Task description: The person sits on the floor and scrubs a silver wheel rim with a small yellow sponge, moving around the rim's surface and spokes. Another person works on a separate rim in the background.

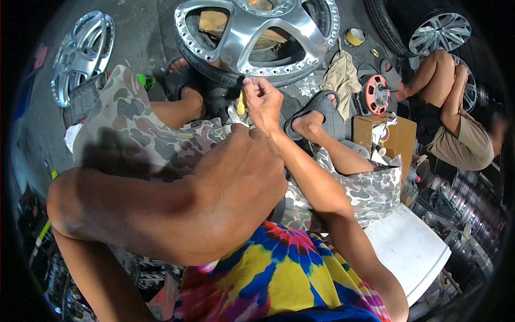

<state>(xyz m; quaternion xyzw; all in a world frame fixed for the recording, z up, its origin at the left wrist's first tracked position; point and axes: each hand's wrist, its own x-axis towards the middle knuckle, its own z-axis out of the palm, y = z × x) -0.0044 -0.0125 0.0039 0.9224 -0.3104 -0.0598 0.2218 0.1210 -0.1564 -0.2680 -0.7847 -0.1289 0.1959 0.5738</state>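
My right hand (264, 100) has its fingers pinched together at the lower edge of a polished multi-spoke alloy wheel face (229, 48). A small yellow strip (241, 104) comes out from under its curled fingers; its material is unclear. Small holes run around the wheel face's outer lip. Beneath it lies a black tire (205, 75). Close to the camera, my left hand (253, 155) is bent inward with its back towards me. Its fingers are hidden, and so is anything they may hold.
More wheel faces (82, 58) lean at the left. On the right are a beige cloth (342, 82), an orange reel (377, 94), a cardboard box (402, 135) and a white lid-like panel (408, 249). Another person's bent leg (428, 74) is beside a spoked wheel (440, 34).
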